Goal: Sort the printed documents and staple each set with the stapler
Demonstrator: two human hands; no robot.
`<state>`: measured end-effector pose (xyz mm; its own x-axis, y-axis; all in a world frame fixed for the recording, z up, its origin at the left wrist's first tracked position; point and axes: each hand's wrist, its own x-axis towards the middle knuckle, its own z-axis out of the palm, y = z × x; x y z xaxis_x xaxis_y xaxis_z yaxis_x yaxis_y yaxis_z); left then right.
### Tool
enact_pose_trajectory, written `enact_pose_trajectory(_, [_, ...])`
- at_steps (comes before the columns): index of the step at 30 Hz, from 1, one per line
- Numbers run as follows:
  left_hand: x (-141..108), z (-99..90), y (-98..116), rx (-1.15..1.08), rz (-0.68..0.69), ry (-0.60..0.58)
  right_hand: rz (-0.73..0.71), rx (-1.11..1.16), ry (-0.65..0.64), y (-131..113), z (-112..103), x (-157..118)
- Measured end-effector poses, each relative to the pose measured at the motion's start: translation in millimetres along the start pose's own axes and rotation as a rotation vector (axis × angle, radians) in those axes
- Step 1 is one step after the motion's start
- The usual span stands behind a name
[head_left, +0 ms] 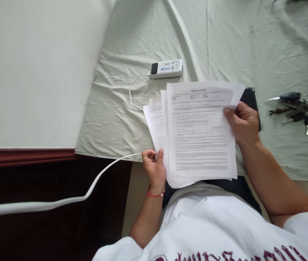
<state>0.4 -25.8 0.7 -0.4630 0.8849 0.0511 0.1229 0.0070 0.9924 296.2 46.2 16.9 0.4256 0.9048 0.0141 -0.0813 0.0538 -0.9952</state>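
Observation:
Several printed paper sheets [199, 145] are fanned out between my two hands, above the front edge of the cloth-covered table. My right hand [243, 121] pinches the top sheet at its upper right edge, thumb on the printed side. Lower on the left side, my left hand [155, 166] is closed on the sheets underneath, its thumb in front and a red bracelet at the wrist. Part of a dark flat object [251, 108] shows behind the papers by my right hand; the rest is hidden.
A white power bank [167, 69] lies on the pale green cloth [121, 87], its cable [130, 94] running behind the papers. Another white cable [96, 181] stretches leftward near my left hand. To the right lies a bunch of keys [295, 108]. A white wall [34, 72] stands left.

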Motion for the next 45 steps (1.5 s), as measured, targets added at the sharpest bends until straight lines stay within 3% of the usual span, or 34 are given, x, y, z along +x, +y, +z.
enact_pose_trajectory(9, [-3.6, -4.4, -3.2, 0.165, -0.028, -0.128, 0.027, -0.031, -0.071, -8.0, 6.5, -7.2])
enact_pose_trajectory(17, [-6.0, -7.6, -5.6, 0.123, -0.035, -0.225, 0.011, -0.046, -0.078, -6.4, 7.7, -9.4])
enact_pose_trajectory(25, [-4.8, -6.1, -6.4, 0.233, 0.013, -0.175, -0.009, -0.127, -0.105, 3.5, 3.3, -11.2])
enact_pose_trajectory(34, [-2.7, -1.3, 0.6, 0.241, 0.016, -0.105, -0.084, -0.216, 0.002, 0.0, 1.1, -5.6])
enact_pose_trajectory(45, [-2.5, -1.5, -4.6, 0.207, -0.016, -0.121, 0.138, 0.135, -0.066, -12.7, -0.4, -2.7])
